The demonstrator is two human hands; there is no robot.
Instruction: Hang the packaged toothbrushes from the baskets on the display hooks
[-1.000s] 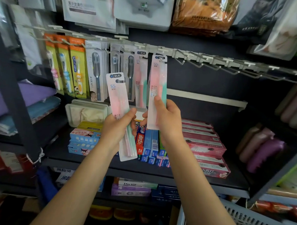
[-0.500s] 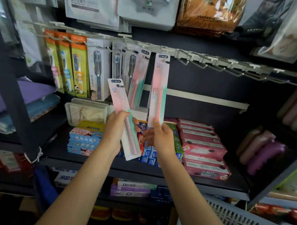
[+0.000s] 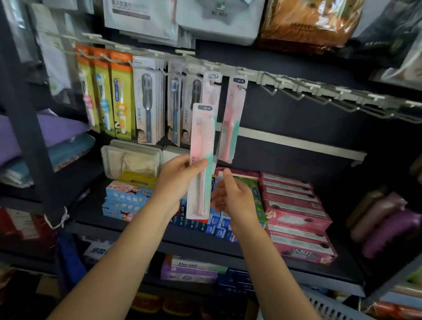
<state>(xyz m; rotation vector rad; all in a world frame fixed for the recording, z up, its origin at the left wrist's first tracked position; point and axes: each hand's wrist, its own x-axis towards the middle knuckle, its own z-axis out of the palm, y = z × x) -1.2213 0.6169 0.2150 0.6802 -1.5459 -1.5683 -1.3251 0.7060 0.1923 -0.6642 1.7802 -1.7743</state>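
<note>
Toothbrush pack point(image 3: 201, 159) pinched upright in the left hand point(image 3: 177, 180), thumb across its front near the middle, held just below the hook rail point(image 3: 233, 70). Right hand point(image 3: 232, 197) just beside it, fingers loose and apart, gripping nothing. Matching pink-and-green pack point(image 3: 232, 119) already hanging on the rail just to the right, another one point(image 3: 212, 89) partly behind the held pack. Further left, rows of grey packs point(image 3: 147, 101) and orange-topped packs point(image 3: 106, 92) hung and full. Bare hooks point(image 3: 328, 97) running off to the right, so plenty of room left. Judged partway through: several packs up, one in hand not yet hooked. Basket point(image 3: 343, 315) cut off at the bottom right corner, contents out of sight, so number of packs remaining impossible to tell. Hole in the held pack's tab too blurred to make out.
</note>
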